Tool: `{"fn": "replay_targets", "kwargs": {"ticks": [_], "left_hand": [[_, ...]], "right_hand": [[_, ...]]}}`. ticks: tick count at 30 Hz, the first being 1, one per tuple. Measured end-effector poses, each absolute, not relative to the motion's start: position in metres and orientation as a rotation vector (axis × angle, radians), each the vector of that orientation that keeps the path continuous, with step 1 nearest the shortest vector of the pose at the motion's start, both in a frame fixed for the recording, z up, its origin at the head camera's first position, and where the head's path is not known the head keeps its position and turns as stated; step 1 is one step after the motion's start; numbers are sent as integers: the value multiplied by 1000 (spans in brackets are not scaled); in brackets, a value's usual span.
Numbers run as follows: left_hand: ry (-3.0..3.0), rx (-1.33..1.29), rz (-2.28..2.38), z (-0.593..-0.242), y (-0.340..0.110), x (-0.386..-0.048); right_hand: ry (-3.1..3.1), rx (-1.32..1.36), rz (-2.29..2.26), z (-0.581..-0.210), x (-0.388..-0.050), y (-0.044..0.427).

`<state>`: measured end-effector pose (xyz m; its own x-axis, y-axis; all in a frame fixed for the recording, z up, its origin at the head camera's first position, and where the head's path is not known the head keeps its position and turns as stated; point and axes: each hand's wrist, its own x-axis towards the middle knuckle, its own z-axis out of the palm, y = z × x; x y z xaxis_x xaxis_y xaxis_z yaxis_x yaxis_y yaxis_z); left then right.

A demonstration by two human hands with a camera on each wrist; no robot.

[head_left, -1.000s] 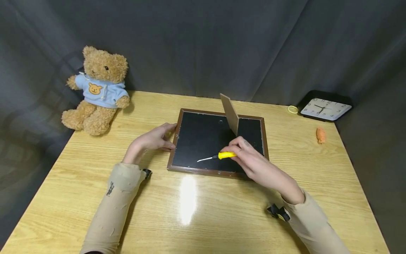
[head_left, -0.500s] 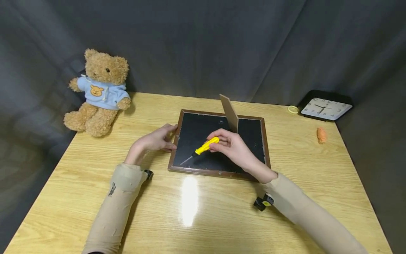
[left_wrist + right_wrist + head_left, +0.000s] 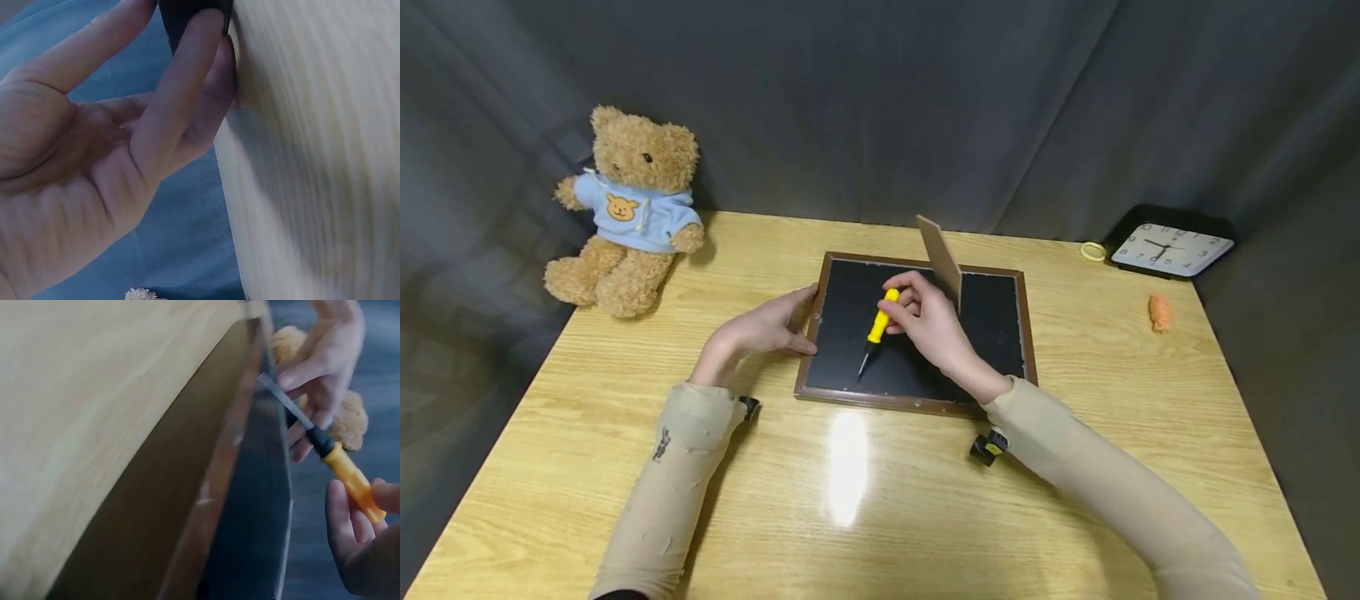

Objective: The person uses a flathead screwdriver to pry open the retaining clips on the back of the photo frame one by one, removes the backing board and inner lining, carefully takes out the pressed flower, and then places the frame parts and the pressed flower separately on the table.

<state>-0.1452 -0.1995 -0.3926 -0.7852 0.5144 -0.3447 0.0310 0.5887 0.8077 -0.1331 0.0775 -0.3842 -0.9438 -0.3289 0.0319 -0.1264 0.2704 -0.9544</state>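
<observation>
A picture frame (image 3: 857,400) with a brown border lies with its black back up; its brown stand (image 3: 942,257) rises from it. My left hand (image 3: 767,325) holds the left edge, thumb and fingertips against it. In the left wrist view the fingers bend against a dark corner of the frame (image 3: 187,15). My right hand (image 3: 928,321) pinches the yellow handle of a screwdriver (image 3: 878,323) above the black back. Its metal tip slants down toward the frame's near left part. In the right wrist view the screwdriver (image 3: 353,478) crosses in front of my left hand (image 3: 328,375).
A teddy bear (image 3: 640,208) in a blue hoodie sits at the back left. At the back right stand a black clock (image 3: 1172,248), a small yellow ring (image 3: 1092,251) and an orange object (image 3: 1159,312). A dark curtain (image 3: 850,108) hangs behind the table (image 3: 760,508).
My right hand has moved left and away from me, turning the screwdriver from nearly flat to a steeper slant with its tip toward me. The left hand has stayed at the frame's edge.
</observation>
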Motion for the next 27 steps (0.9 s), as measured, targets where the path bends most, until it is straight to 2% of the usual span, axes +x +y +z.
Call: {"fn": "replay_targets", "kwargs": {"ticks": [16,27], "left_hand": [[2245,483,1031,-387,-199,-144],[2269,462,1000,-390,-198,-145]], "right_hand": [[2609,-605,-1458,-396,-153,56],[2582,-545,-1453,-400,-156,50]]}}
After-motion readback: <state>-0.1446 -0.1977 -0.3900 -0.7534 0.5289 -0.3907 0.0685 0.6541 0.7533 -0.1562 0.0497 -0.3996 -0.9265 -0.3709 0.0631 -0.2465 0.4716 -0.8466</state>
